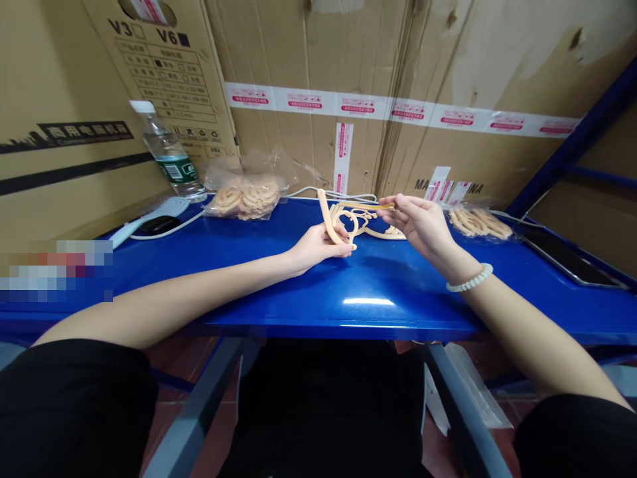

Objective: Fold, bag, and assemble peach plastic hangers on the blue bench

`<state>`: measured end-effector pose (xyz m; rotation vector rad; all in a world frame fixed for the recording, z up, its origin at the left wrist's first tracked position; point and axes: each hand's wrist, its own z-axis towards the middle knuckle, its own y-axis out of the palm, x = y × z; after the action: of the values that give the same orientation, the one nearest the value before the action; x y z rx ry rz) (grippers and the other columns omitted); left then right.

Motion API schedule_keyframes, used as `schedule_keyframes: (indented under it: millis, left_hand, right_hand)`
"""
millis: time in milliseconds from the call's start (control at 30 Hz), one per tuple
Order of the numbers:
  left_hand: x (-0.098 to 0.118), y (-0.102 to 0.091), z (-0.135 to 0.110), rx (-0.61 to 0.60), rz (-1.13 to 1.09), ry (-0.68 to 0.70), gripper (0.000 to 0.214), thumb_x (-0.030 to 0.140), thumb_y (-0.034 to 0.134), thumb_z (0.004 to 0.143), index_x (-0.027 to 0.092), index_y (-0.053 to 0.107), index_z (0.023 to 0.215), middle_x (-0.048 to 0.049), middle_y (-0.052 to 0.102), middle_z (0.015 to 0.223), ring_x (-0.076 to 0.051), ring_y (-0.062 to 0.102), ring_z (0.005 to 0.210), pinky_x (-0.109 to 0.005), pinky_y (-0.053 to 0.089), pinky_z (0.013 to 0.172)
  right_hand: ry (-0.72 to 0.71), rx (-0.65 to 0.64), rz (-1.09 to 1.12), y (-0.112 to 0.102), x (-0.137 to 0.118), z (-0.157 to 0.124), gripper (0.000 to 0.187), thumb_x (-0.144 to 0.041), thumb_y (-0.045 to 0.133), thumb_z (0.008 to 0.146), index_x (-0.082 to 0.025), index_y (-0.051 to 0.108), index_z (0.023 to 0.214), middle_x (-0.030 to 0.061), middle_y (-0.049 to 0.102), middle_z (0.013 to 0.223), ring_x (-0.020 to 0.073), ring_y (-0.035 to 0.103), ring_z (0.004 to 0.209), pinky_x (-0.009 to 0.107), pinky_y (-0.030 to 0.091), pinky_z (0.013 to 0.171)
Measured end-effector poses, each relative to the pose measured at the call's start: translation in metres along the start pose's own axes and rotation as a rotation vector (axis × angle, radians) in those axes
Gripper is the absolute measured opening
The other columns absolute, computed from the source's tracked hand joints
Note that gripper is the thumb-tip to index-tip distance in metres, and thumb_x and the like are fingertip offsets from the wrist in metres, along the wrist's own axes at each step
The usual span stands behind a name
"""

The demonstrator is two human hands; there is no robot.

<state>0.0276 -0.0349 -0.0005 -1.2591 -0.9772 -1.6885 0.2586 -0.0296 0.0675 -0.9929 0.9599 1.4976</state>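
My left hand (318, 244) is closed round one curved end of a beige rubbery strap (329, 222), just above the blue table (298, 292). My right hand (421, 222) pinches the other end of the same strap between fingers and thumb, holding it level at about chest height. Under and behind the strap lies a loose tangle of similar beige straps (371, 226). A white bead bracelet (470, 279) sits on my right wrist.
A clear bag of coiled beige straps (246, 196) lies back left, another bag (480, 222) at the right. A water bottle (166, 153), a white handheld device (149, 222) and a dark tablet (567, 255) also rest on the table. Cardboard boxes (348, 79) wall the back.
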Motion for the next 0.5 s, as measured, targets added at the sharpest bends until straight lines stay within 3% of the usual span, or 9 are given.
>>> schedule_keyframes:
  millis: [233, 400, 500]
  left_hand:
    - [0.0, 0.0, 0.0, -0.013, 0.018, 0.018, 0.048, 0.021, 0.095, 0.061, 0.014, 0.06, 0.092, -0.0023, 0.074, 0.081, -0.016, 0.073, 0.075, -0.033, 0.06, 0.076]
    - [0.003, 0.0, -0.002, -0.041, 0.047, 0.054, 0.041, 0.019, 0.092, 0.063, 0.015, 0.061, 0.089, -0.002, 0.073, 0.083, -0.017, 0.074, 0.081, -0.034, 0.059, 0.082]
    - [0.003, 0.0, -0.002, -0.058, 0.065, 0.093, 0.037, 0.019, 0.091, 0.064, 0.015, 0.061, 0.086, -0.002, 0.074, 0.086, -0.017, 0.073, 0.082, -0.035, 0.058, 0.087]
  right_hand:
    - [0.193, -0.037, 0.059, 0.007, 0.016, -0.004, 0.019, -0.019, 0.087, 0.078, -0.017, 0.07, 0.087, 0.0071, 0.076, 0.096, 0.0166, 0.076, 0.081, 0.032, 0.064, 0.086]
    - [0.231, -0.051, 0.163, 0.01, 0.021, -0.004, 0.042, 0.004, 0.074, 0.073, -0.023, 0.069, 0.105, -0.0013, 0.072, 0.092, 0.0135, 0.074, 0.081, 0.037, 0.063, 0.098]
    - [0.342, -0.146, 0.163, 0.014, 0.022, -0.007, 0.037, 0.008, 0.067, 0.075, -0.019, 0.071, 0.1, 0.0013, 0.074, 0.086, 0.0149, 0.075, 0.084, 0.036, 0.062, 0.1]
